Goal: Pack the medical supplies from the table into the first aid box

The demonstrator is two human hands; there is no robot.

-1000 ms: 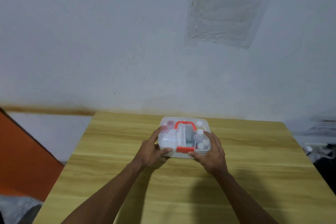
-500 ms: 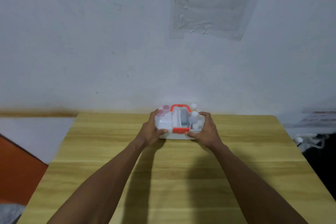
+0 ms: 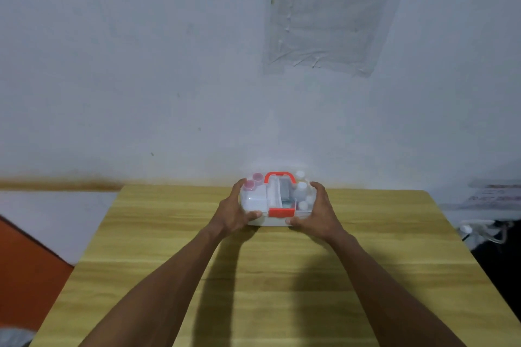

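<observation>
The box [image 3: 277, 200] is sitting at the far edge of the desk [image 3: 282, 276], close to the wall [image 3: 169, 65], between the two hands. The left hand [image 3: 234, 213] is gripping its left side and the right hand [image 3: 318, 213] is gripping its right side, with both thumbs pressing on the near edge. Small bottles are showing through the clear lid.
</observation>
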